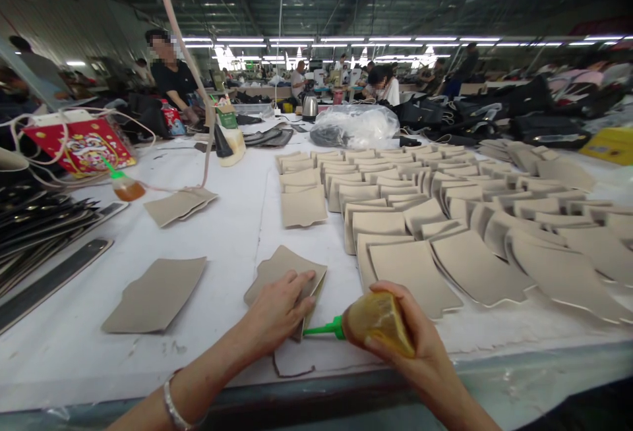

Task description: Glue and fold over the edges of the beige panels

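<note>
1 clear bottle (366,317), amber liquid, green nozzle (326,329), tilted in R hand (420,345), fingers wrapped round it; tip at edge of beige piece (279,269), nr front of white desk (227,227). L hand (281,302): fingers on piece, can't tell if gripping. Big workshop, strip lights (341,39), ppl (171,78) behind.

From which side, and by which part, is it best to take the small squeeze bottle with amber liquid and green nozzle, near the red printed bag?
Probably by the wide, rounded body of the amber-filled squeeze bottle, coming from the near side. Its thin green nozzle slants up and left, toward the red printed bag, and offers less to grip.
</note>
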`<state>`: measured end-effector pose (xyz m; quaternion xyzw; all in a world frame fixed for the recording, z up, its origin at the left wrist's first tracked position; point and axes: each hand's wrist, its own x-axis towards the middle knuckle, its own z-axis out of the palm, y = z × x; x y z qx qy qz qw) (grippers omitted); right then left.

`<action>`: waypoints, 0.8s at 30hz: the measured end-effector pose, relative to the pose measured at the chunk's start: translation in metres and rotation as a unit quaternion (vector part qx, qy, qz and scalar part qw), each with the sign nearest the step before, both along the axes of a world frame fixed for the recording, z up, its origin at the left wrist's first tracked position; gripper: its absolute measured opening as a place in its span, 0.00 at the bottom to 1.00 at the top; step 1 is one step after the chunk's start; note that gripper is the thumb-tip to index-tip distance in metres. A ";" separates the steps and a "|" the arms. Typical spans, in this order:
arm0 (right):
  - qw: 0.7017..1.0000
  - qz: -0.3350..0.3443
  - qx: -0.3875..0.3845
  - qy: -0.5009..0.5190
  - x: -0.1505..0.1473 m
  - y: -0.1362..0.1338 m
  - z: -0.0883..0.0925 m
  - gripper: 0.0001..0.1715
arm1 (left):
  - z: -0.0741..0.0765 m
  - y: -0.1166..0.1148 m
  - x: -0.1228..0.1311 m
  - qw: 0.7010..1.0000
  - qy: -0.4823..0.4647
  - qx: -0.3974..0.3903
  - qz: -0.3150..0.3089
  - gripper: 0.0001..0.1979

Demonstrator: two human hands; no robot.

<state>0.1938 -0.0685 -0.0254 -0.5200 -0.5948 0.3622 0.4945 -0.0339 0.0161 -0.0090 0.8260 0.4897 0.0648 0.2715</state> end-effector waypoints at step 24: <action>0.996 -0.040 0.064 -0.049 0.020 0.030 0.001 0.26 | 0.008 0.004 0.005 1.000 0.002 -0.023 -0.006 0.25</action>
